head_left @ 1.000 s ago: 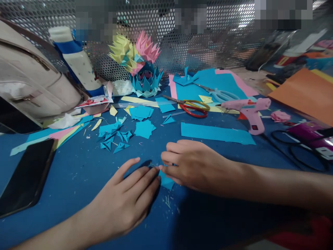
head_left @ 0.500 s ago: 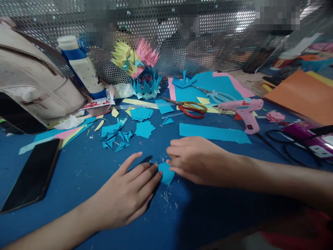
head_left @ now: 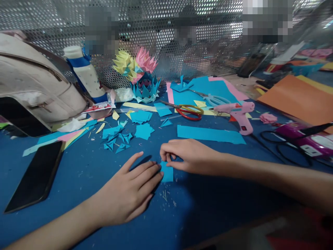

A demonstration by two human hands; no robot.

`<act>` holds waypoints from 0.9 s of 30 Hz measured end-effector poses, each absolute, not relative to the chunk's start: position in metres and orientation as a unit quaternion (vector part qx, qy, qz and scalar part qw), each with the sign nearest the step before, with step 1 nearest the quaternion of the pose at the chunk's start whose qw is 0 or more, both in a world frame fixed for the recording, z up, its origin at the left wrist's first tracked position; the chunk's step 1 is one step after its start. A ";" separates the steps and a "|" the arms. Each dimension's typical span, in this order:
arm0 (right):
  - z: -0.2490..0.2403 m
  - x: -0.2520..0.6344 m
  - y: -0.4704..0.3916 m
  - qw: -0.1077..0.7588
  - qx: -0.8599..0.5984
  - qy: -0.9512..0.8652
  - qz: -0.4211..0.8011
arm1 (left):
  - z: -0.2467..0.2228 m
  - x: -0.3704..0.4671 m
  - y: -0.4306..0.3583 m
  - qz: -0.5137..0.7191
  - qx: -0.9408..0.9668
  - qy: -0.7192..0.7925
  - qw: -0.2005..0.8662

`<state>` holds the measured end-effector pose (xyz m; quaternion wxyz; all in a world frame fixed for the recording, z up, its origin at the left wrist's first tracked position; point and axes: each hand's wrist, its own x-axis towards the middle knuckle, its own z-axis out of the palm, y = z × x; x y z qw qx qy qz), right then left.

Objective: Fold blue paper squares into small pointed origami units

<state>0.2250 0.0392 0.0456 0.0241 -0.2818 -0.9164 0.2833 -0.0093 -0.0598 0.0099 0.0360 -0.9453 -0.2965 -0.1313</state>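
A small blue paper square point(head_left: 168, 175) lies on the blue tabletop, partly covered by fingers. My left hand point(head_left: 131, 191) rests flat, thumb spread, its fingertips on the paper's left edge. At the paper's upper edge, my right hand point(head_left: 184, 154) is closed, with thumb and fingers pinching it. Beyond the hands are folded blue paper pieces point(head_left: 126, 138) and a stack of cut blue squares point(head_left: 144, 131). A long blue paper strip point(head_left: 210, 134) lies behind my right hand.
Red-and-yellow-handled scissors point(head_left: 191, 110), light-blue-handled scissors point(head_left: 218, 100) and a pink glue gun point(head_left: 243, 116) lie farther back. A phone point(head_left: 33, 177) is at left, near a backpack point(head_left: 39, 83) and a bottle point(head_left: 87, 74). Paper flowers point(head_left: 145, 86) stand by the perforated metal panel.
My right hand has shifted slightly left and its fingers curl more at the paper's upper edge. The blue square has turned so its sides run straighter. My left hand stays nearly in place.
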 end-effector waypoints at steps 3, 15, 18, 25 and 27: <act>0.038 0.223 0.044 0.058 -0.284 -0.909 0.301 | 0.009 -0.009 -0.061 -0.137 -0.942 -0.302 0.046; 0.030 0.222 0.047 0.076 -0.309 -0.924 0.211 | 0.014 -0.011 -0.055 -0.088 -0.940 -0.327 0.031; 0.026 0.225 0.044 0.114 -0.272 -0.942 0.161 | 0.014 -0.010 -0.054 -0.083 -0.940 -0.332 0.017; 0.023 0.230 0.043 0.163 -0.238 -0.952 0.099 | 0.015 -0.006 -0.052 -0.094 -0.936 -0.338 0.013; 0.024 0.231 0.043 0.155 -0.242 -0.954 0.085 | 0.014 -0.005 -0.051 -0.095 -0.936 -0.340 0.002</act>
